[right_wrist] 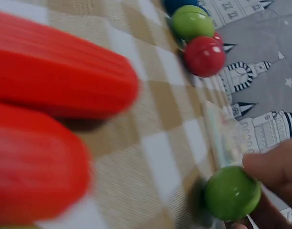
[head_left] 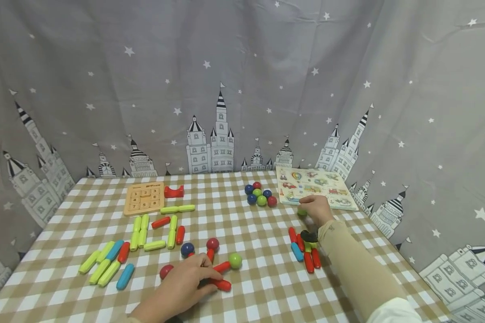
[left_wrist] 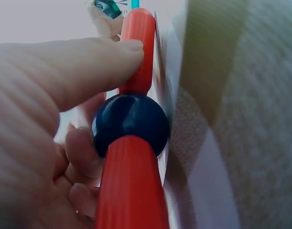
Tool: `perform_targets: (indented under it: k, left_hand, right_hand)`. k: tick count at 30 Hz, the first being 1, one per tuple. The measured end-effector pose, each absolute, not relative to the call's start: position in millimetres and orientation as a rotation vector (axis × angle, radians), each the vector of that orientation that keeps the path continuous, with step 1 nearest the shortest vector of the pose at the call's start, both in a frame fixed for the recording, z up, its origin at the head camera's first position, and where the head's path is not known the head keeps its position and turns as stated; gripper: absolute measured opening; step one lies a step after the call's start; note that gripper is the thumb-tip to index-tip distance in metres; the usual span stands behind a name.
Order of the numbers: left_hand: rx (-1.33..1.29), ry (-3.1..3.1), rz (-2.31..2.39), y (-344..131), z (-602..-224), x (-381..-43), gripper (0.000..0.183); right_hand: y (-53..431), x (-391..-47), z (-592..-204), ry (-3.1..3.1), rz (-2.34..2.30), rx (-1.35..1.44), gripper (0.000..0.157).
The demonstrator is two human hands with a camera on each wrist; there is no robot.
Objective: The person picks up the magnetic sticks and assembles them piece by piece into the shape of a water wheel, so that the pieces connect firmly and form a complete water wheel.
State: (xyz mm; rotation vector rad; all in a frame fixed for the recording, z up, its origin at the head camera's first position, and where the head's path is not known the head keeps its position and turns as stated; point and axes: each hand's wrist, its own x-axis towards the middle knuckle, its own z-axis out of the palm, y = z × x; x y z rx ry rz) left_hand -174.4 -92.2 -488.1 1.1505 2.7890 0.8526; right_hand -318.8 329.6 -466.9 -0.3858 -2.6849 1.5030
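My left hand grips a red stick of a ball-and-stick structure low in the head view. In the left wrist view the thumb presses on a red stick joined to a dark blue ball; a second red stick points toward the camera. Red balls, a blue ball and a green ball surround that hand. Over to the right, my right hand pinches another green ball beside the picture board.
Red, blue and green balls cluster at the back centre. Several red, blue and yellow-green sticks lie near the right forearm. More sticks, a wooden number puzzle and a red curved block are on the left.
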Motion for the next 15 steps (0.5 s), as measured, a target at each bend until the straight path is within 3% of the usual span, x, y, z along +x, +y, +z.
perform_targets:
  k: [5, 15]
  left_hand:
    - [1.123, 2.804, 0.857, -92, -487, -171, 0.017]
    - [1.123, 2.872, 0.683, -87, -487, -171, 0.020]
  right_hand:
    - [325, -317, -473, -2.738, 1.389, -0.358, 0.031]
    - [320, -307, -468, -2.769, 1.372, -0.376, 0.041]
